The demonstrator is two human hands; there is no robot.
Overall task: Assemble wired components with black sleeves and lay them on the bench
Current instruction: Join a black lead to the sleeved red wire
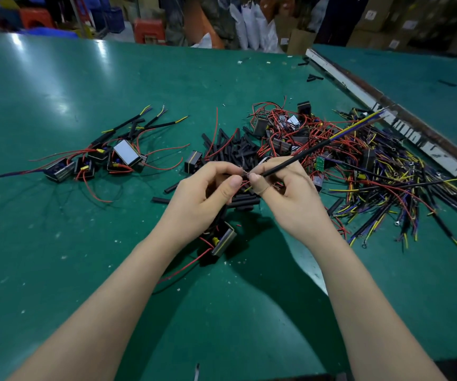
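My left hand (pixel 208 193) and my right hand (pixel 285 193) meet above the green bench (pixel 57 243). My right hand pinches the near end of a long black-sleeved cable (pixel 312 151) that rises to the upper right, with yellow and blue wires showing at its far tip. My left hand pinches thin red wire ends against that cable end. Below my left wrist hangs a small boxy component (pixel 223 240) with red wires and a yellow connector. Several loose black sleeves (pixel 235 151) lie in a pile just beyond my hands.
Several finished components with sleeved leads (pixel 98 158) lie at the left. A heap of components with red wires (pixel 285 130) sits behind the sleeves, and a tangle of yellow, blue and black cables (pixel 392 188) spreads at the right. A metal rail (pixel 386 105) marks the bench's right edge.
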